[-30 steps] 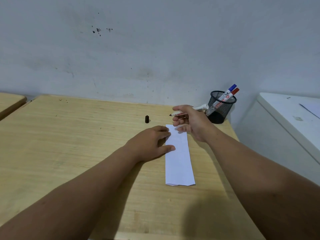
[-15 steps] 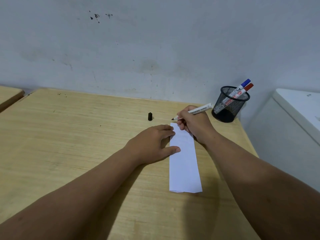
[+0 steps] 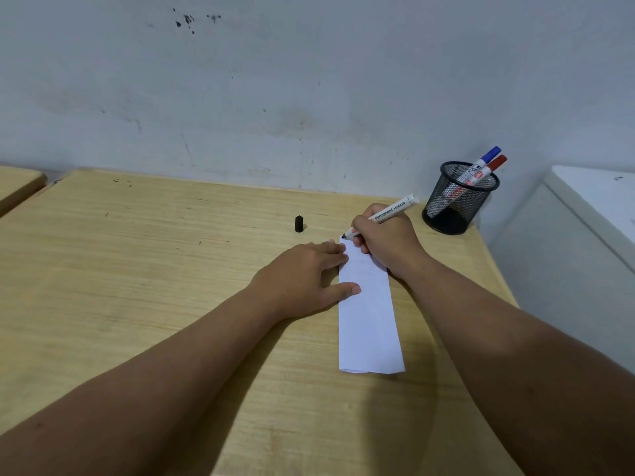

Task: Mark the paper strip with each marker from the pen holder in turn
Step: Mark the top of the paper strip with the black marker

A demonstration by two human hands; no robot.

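Observation:
A white paper strip (image 3: 369,321) lies lengthwise on the wooden desk (image 3: 137,269). My left hand (image 3: 302,280) rests flat, fingers spread, pressing the strip's left edge. My right hand (image 3: 388,242) grips an uncapped white permanent marker (image 3: 395,210) in a writing hold, its dark tip touching the strip's far left corner. The marker's black cap (image 3: 299,224) stands on the desk to the left. A black mesh pen holder (image 3: 458,197) at the desk's far right corner holds a blue-capped marker (image 3: 489,154) and a red-capped marker (image 3: 496,163).
A stained pale wall runs behind the desk. A white cabinet or appliance (image 3: 591,214) stands just right of the desk. The corner of another wooden desk (image 3: 17,183) shows at far left.
My right hand turned the marker into a writing grip and lowered its tip onto the strip's far corner. The left hand stayed on the paper. The head camera moved closer.

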